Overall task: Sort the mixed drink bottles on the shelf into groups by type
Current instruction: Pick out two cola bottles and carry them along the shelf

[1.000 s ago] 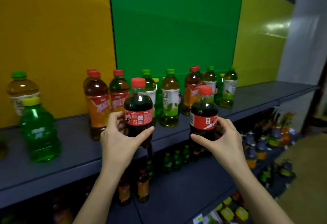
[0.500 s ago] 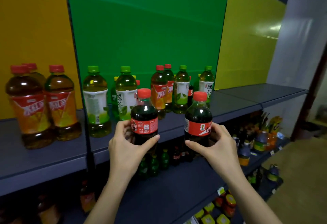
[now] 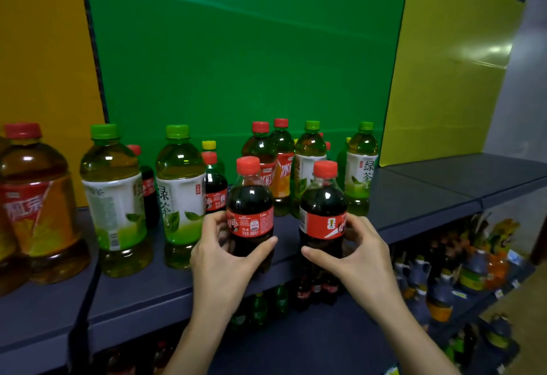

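The left hand (image 3: 225, 253) gripped one cola (image 3: 250, 211) and the right hand (image 3: 355, 253) gripped a second cola (image 3: 322, 214), both upright at lower centre of the frame, at the shelf's (image 3: 414, 206) front edge. Set down too near that lip, either might have toppled onto the lower shelves (image 3: 340, 342). Pushed back carelessly, they might have knocked the green tea (image 3: 180, 197) or third cola (image 3: 214, 191) crowded just behind.

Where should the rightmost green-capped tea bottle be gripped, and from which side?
Grip the green tea bottle round its labelled middle, from the right. It stands upright with its right flank open; the cola bottle in the right hand crowds its front left.
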`<action>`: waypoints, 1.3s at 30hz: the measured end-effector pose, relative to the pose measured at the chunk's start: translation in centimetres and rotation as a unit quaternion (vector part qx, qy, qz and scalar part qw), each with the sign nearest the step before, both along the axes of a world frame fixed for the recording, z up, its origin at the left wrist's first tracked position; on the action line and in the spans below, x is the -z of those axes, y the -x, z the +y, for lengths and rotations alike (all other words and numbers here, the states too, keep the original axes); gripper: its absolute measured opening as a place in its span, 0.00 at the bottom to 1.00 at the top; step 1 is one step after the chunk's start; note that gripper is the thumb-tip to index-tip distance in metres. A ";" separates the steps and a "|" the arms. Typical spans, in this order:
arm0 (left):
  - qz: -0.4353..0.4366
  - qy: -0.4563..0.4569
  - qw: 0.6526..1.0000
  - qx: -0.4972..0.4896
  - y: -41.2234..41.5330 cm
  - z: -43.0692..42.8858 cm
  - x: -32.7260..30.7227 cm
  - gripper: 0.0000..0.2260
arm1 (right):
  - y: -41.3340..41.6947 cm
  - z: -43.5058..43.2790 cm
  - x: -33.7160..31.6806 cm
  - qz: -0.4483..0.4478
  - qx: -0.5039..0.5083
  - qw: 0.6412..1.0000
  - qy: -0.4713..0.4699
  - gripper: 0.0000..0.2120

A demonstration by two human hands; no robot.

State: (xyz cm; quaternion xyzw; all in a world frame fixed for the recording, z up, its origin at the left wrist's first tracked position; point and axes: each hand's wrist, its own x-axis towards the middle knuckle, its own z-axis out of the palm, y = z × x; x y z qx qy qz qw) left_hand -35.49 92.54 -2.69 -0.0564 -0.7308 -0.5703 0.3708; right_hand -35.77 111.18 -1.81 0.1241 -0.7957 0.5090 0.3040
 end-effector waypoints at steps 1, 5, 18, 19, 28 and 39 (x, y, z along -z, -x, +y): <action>-0.002 0.001 1.000 -0.009 0.3 -0.1 0.1 0.28 | 0.7 -0.2 0.0 -0.002 -0.011 1.000 0.003 0.31; -0.013 0.005 0.998 -0.054 1.0 -0.3 0.7 0.29 | 3.4 -1.1 0.1 -0.003 -0.049 0.999 0.004 0.30; -0.045 0.052 0.979 -0.194 3.0 1.0 1.2 0.30 | 9.8 -2.0 1.6 -0.045 -0.137 0.989 0.014 0.34; -0.049 0.059 0.976 -0.206 3.1 1.1 1.3 0.31 | 10.0 -2.1 1.6 -0.046 -0.144 0.988 0.012 0.34; -0.063 0.100 0.960 -0.253 4.1 1.2 1.5 0.31 | 10.6 -3.4 1.7 -0.064 -0.202 0.977 0.019 0.38; -0.084 0.123 0.952 -0.268 3.7 1.8 1.0 0.34 | 10.0 -3.4 1.7 -0.001 -0.163 0.986 -0.021 0.41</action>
